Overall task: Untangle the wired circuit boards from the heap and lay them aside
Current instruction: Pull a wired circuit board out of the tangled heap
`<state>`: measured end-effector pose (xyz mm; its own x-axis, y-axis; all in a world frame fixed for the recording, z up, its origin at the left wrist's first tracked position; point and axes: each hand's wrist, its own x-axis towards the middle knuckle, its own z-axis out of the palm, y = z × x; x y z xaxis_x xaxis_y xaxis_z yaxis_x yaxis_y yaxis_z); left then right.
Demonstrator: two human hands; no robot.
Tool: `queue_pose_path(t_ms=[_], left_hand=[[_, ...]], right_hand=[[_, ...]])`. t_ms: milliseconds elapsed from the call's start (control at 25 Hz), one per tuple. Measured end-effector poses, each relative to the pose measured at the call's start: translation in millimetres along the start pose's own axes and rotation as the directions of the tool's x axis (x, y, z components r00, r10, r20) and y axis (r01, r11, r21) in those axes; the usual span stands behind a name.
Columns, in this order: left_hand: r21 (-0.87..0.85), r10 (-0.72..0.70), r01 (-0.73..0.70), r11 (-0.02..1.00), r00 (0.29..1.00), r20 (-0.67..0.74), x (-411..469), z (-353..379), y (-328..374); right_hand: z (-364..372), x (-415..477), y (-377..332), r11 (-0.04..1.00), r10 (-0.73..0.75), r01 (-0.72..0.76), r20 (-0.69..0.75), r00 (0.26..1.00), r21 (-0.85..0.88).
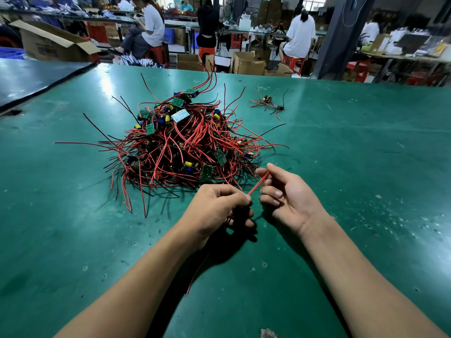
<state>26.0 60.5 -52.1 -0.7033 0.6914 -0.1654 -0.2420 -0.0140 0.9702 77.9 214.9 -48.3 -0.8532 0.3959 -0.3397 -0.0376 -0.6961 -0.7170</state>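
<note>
While gripping the dark wired board in the clenched left hand, just off the near side of the heap mid-table, draw its red wire taut with the right hand, pinched between thumb and forefinger. Pull slowly along the wire's own line, easing off at any snag. Then lay it by the freed cluster towards the far edge. Cannot read the pale label atop the heap, nor the blurred print on the cardboard box.
</note>
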Motion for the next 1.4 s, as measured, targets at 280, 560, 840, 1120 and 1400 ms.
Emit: queue_pose_path(t_ms=[280,560,840,1120,1400], left_hand=[[-0.050,0.016,-0.016,0.999,1.000,0.001,-1.5,-3.5,-0.9],[-0.038,0.038,-0.038,0.999,0.999,0.014,1.3,-6.1,-3.4],[0.074,0.042,-0.050,0.996,0.993,0.111,-0.2,-5.8,-2.9],[0.103,0.031,-0.046,0.994,0.990,0.140,-0.3,-8.4,-3.4],[-0.086,0.001,0.000,0.996,1.000,0.005,1.7,-2.2,-1.3]], right_hand=[[-0.1,-5.6,8.3,0.940,-0.114,0.132,0.077,0.991,-0.314],[1.6,-6.1,15.5,0.889,-0.125,0.150,0.085,0.989,-0.434],[-5.1,1.9,-5.4,0.996,-0.051,0.054,-0.046,0.998,0.065],[-11.5,-1.3,-15.2,0.953,0.082,-0.096,0.061,0.995,0.289],[-9.7,-1.4,-9.4,0.998,-0.050,0.048,-0.059,0.997,-0.026]])
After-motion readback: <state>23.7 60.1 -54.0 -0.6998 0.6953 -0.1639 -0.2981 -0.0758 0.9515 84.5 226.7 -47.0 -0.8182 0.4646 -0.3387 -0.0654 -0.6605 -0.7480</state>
